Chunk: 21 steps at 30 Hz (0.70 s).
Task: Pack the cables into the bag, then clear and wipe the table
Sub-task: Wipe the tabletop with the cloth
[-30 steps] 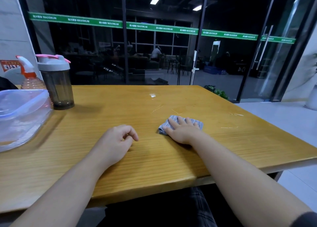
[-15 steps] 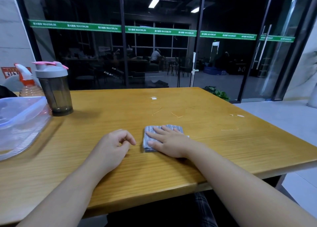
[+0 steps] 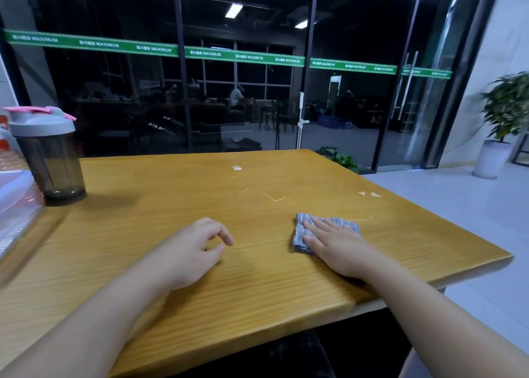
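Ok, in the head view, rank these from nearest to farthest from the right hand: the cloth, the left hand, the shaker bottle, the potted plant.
1. Cloth: under the right hand, pressed flat on the table.
2. Left hand: to its left, resting on the table.
3. Shaker bottle: far left of the table.
4. Potted plant: on the floor, beyond the table's right side.

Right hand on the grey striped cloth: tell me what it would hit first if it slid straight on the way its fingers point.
The right hand presses flat on the grey striped cloth, fingers pointing up-left. That line looks free across the wooden table; only thin pale streaks lie nearby, though depth is uncertain.
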Each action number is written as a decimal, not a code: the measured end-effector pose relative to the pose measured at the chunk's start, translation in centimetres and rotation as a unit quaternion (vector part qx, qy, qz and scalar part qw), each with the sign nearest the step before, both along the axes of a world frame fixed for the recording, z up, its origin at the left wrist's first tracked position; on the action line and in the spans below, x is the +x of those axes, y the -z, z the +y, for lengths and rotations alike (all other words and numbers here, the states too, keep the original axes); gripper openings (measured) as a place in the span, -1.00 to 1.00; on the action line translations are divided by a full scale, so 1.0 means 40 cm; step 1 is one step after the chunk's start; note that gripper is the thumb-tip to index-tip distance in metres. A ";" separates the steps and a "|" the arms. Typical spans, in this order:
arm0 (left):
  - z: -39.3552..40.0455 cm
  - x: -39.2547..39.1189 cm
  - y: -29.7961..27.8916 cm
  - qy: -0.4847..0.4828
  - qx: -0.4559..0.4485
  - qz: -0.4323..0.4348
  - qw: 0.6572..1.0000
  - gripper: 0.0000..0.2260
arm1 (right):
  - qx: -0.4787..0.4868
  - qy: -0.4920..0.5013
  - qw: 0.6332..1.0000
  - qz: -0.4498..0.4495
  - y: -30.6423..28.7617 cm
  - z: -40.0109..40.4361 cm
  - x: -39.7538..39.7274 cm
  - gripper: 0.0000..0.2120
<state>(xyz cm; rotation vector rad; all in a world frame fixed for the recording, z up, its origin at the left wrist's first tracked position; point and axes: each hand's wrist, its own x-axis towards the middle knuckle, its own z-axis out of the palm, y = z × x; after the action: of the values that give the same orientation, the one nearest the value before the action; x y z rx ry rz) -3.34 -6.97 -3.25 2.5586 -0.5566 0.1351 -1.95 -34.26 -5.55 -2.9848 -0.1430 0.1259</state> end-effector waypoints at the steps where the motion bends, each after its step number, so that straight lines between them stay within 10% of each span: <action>1: -0.009 0.008 -0.008 0.003 0.007 0.001 1.000 -0.86 | -0.003 0.017 1.000 -0.001 0.001 -0.020 -0.002 -0.50; 21: -0.141 0.144 -0.030 0.076 0.011 -0.110 0.991 -0.86 | 0.048 0.310 0.949 -0.032 0.020 -0.170 0.113 -0.50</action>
<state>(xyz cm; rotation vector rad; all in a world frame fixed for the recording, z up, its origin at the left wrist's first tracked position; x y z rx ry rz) 2.44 -12.61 -2.03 2.5263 -0.8385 0.3612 2.58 -41.05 -6.33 -2.7803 0.7505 -0.0501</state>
